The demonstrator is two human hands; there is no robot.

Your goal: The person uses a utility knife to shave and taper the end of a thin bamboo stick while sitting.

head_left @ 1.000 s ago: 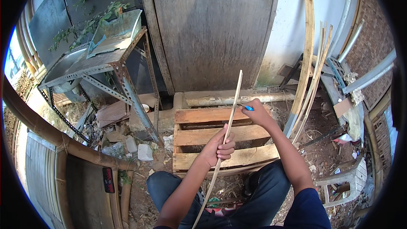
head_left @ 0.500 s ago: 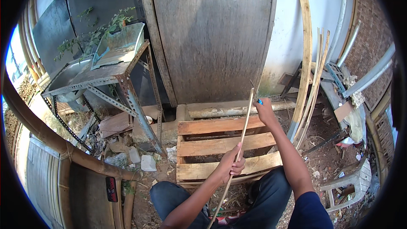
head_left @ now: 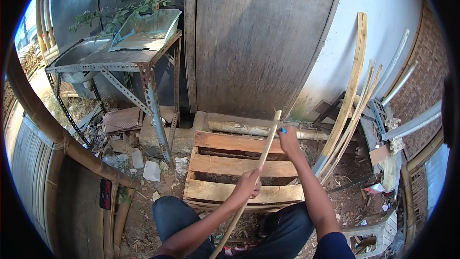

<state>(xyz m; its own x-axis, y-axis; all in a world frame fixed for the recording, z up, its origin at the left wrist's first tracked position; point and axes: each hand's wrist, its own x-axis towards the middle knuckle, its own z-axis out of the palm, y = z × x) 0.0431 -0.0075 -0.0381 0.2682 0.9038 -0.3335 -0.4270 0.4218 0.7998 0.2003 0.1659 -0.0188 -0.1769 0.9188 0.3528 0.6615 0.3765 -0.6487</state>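
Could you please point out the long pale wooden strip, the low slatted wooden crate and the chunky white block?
Long pale wooden strip (head_left: 270, 141), head view: upper stretch.
Low slatted wooden crate (head_left: 221, 164), head view: middle top slat.
Chunky white block (head_left: 152, 172), head view: middle of its visible face.

Near five o'clock I have the right sleeve (head_left: 334, 248), deep navy and plain, its hem a soft curved edge around the arm by the elbow. Only a dark sliver of the left sleeve (head_left: 162, 256) reaches me, low at seven o'clock, too little to make out its cut. Both forearms (head_left: 314, 196) are bare, as are the left hand (head_left: 247, 187), between five and six o'clock, and the right hand (head_left: 290, 143), at four. The jeans (head_left: 292, 223) are dark blue; I see the left knee (head_left: 173, 213), at seven o'clock, rounded and a shade greyer, the cloth softly creased.
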